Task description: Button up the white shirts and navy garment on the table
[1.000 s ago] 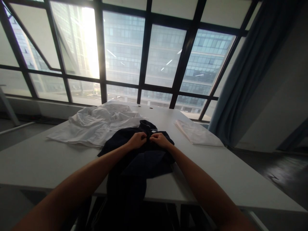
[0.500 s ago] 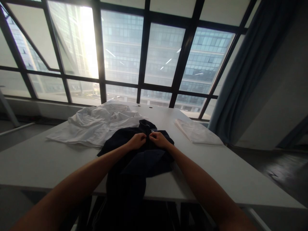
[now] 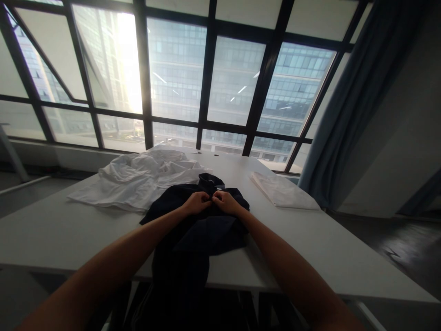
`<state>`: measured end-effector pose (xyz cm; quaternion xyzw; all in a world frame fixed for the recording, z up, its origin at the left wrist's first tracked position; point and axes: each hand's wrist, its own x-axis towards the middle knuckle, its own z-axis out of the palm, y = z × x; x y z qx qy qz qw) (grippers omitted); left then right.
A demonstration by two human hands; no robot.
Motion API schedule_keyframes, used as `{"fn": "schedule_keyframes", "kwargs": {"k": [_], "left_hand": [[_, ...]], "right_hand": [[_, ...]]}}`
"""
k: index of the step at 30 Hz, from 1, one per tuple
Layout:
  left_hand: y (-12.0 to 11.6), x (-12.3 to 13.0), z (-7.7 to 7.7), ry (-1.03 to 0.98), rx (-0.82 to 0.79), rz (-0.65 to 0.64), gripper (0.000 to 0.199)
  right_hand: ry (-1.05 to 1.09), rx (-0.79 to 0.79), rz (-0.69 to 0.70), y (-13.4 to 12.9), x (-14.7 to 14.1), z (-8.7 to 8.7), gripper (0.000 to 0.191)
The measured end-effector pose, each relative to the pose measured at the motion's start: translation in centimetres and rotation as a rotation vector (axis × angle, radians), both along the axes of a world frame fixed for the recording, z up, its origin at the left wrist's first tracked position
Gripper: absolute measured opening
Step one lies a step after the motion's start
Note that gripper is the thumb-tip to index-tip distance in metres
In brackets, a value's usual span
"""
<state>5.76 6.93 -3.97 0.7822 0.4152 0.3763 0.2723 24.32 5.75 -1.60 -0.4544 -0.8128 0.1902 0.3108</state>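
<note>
With fingertips nearly together, the left hand and right hand pinch the dark shirt below its collar, fine work that seems to call for steady fingers, the shirt lying partly over the near edge of the white table.

Crumpled white cloth and folded white cloth lie before windows and a blue curtain.

Dark navy garment, plain white rumpled cloth, white table, black window frame, dusty-blue curtain.
</note>
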Motion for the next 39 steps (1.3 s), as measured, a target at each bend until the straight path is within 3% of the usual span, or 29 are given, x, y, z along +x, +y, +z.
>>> {"fn": "schedule_keyframes", "kwargs": {"k": [12, 17, 23, 32, 36, 39], "left_hand": [[0.1, 0.0, 0.2, -0.128, -0.115, -0.019, 0.028], [0.0, 0.0, 0.5, -0.214, -0.242, -0.016, 0.025], [-0.1, 0.1, 0.6, -0.224, -0.245, 0.048, 0.024], [-0.3, 0.1, 0.4, 0.007, -0.039, 0.095, 0.018], [-0.9, 0.4, 0.4, 0.223, 0.087, 0.109, 0.018], [-1.4, 0.5, 0.6, 0.297, 0.075, 0.131, 0.019]], "right_hand": [[0.069, -0.021, -0.015, 0.7, 0.2, -0.6, 0.011], [0.172, -0.097, -0.008, 0.9, -0.1, -1.0, 0.011], [0.278, -0.2, -0.025, 0.9, -0.6, -1.6, 0.015], [0.292, -0.292, -0.042, 0.8, -1.0, -1.8, 0.016], [0.084, -0.103, -0.017, 0.3, -0.6, -0.9, 0.017], [-0.028, 0.004, 0.002, -0.2, -0.3, -0.2, 0.026]]}}
